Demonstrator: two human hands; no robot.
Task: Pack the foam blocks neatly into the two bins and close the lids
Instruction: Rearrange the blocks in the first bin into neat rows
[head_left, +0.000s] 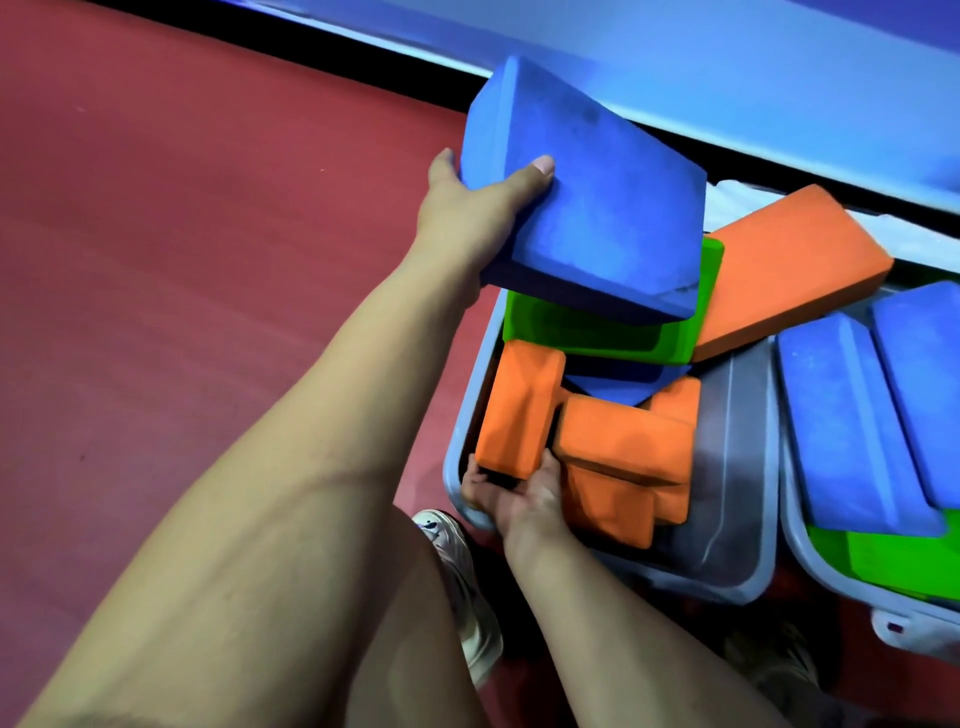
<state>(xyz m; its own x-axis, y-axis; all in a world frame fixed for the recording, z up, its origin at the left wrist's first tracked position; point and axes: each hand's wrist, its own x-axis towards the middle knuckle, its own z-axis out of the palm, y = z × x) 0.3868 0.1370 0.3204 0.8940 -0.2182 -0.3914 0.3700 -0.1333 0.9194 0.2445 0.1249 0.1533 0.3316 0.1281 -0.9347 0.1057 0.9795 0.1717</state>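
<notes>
While the left hand (467, 208) grips a large blue foam block (582, 208) above the grey plastic bin (748, 519) and the right hand (519, 493) apparently clasps an orange foam block (519, 410) inside it, packing remains disorderly, with no lid closed.

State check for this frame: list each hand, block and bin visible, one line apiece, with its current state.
Left hand: grips the big blue block.
Big blue block: lifted, tilted above the left bin.
Right hand: fingers curled round the upright orange block.
Upright orange block: standing inside the left bin.
Green block: lying under the blue block.
Left bin: open, partly filled.
Right bin: open, holding blue and green blocks.
</notes>
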